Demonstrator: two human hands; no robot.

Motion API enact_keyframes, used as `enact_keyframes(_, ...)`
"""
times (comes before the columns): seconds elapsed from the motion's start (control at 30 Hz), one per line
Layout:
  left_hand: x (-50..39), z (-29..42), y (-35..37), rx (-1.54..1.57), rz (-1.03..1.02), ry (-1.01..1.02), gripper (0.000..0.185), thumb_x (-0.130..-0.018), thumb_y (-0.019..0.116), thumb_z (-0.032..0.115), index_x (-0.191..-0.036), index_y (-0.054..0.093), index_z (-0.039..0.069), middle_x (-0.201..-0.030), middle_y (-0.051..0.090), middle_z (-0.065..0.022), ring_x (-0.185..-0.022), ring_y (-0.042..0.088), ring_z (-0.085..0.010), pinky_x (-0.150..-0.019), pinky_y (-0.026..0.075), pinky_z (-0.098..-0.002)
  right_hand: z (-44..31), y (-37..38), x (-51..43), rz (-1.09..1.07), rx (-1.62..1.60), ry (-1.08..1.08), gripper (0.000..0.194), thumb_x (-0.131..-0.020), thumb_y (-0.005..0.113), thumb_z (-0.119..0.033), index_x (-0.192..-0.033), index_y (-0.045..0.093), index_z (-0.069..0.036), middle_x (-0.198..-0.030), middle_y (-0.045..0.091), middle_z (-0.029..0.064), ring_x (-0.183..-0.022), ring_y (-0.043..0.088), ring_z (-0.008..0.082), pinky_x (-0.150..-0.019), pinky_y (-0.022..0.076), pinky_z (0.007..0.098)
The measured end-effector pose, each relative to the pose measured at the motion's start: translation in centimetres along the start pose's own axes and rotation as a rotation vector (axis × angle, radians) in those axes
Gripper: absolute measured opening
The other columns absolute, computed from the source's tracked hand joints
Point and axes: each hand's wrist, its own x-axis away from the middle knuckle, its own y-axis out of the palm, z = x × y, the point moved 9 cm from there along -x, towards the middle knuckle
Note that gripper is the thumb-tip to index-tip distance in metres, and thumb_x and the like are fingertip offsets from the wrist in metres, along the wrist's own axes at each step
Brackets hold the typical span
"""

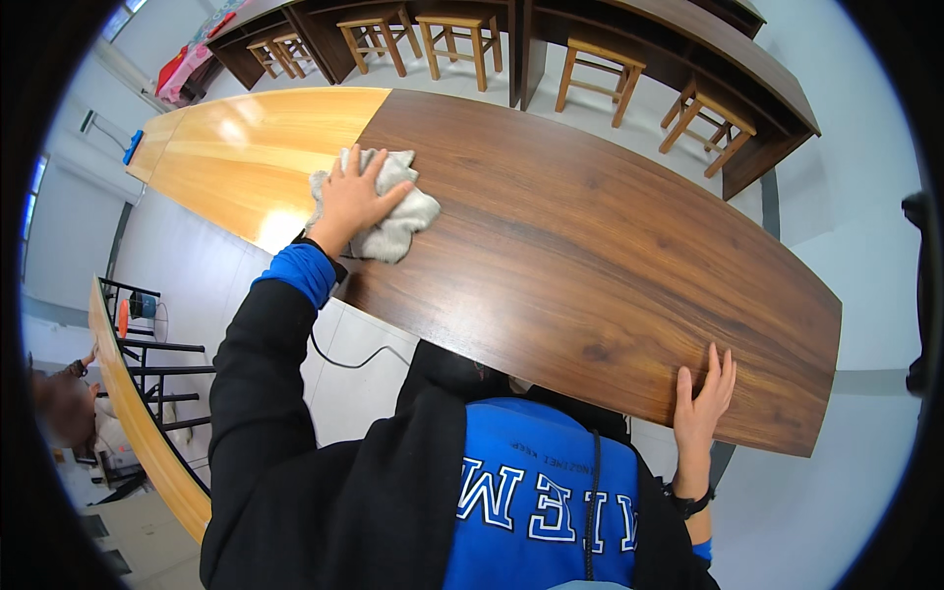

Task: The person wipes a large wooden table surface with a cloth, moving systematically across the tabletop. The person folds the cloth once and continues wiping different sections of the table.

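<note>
My left hand (358, 195) presses a crumpled light grey cloth (402, 221) down on the dark wood-grain tabletop (560, 243), fingers spread over it. The cloth lies across the seam where the dark top meets a lighter yellow wood tabletop (258, 155). Folds of the cloth stick out to the right of my thumb and toward me. Over at the right, my right hand (704, 394) rests on the dark top near its front edge. Its fingers are apart and it holds nothing.
Behind the table stand dark desks (664, 44) with several wooden stools (601, 70) beneath. A blue object (133, 147) is clamped or set at the far left end. A black cable (354, 365) hangs below. At left, another person's hand (92, 358) touches a light wood table (140, 413).
</note>
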Motion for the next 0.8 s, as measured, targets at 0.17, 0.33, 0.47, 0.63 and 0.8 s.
enact_keyframes(0.17,7.5,15.5,-2.4,0.101,0.096,0.596,0.085,-0.089,0.057,0.069,-0.154,0.043,0.016,-0.162,0.031,-0.0197,-0.145,0.031,-0.0468,-0.117,0.023,-0.0606,-0.4,0.6,1.4,0.119,0.195,0.030,0.058,-0.101,0.057,-0.040,-0.150,0.048,-0.011,-0.160,0.035,0.0201,-0.148,0.029,0.0411,-0.120,0.0183,0.0556)
enact_keyframes(0.33,18.3,26.1,-4.6,0.377,-0.020,1.325,0.073,-0.089,0.061,0.061,-0.149,0.050,0.022,-0.162,0.033,-0.0136,-0.150,0.027,-0.0396,-0.119,0.022,-0.0618,-0.5,0.4,1.1,0.117,0.204,0.030,0.055,-0.101,0.057,-0.039,-0.148,0.052,-0.012,-0.159,0.036,0.0190,-0.147,0.030,0.0413,-0.120,0.0189,0.0557)
enact_keyframes(0.47,10.9,22.5,-3.5,0.304,0.091,1.171,0.069,-0.092,0.062,0.055,-0.152,0.046,0.024,-0.163,0.032,-0.0138,-0.151,0.027,-0.0388,-0.120,0.023,-0.0591,-0.5,0.2,1.0,0.122,0.202,0.025,0.054,-0.100,0.058,-0.038,-0.148,0.052,-0.013,-0.159,0.037,0.0186,-0.147,0.030,0.0412,-0.120,0.0192,0.0556)
enact_keyframes(0.63,-4.7,10.6,0.0,-0.146,0.006,0.396,0.067,-0.103,0.038,0.061,-0.158,0.036,0.023,-0.164,0.029,-0.0156,-0.151,0.026,-0.0404,-0.122,0.022,-0.0497,-0.7,0.1,1.1,0.146,0.175,0.022,0.053,-0.100,0.058,-0.037,-0.147,0.053,-0.013,-0.159,0.038,0.0182,-0.147,0.031,0.0409,-0.120,0.0200,0.0555)
enact_keyframes(0.8,-5.2,10.9,0.1,-0.206,-0.092,0.149,0.078,-0.101,0.030,0.069,-0.162,0.027,0.020,-0.167,0.023,-0.0168,-0.152,0.020,-0.0437,-0.123,0.014,-0.0573,-0.9,0.2,0.9,0.161,0.177,0.028,0.052,-0.099,0.059,-0.035,-0.146,0.055,-0.012,-0.158,0.039,0.0179,-0.146,0.033,0.0401,-0.120,0.0216,0.0555)
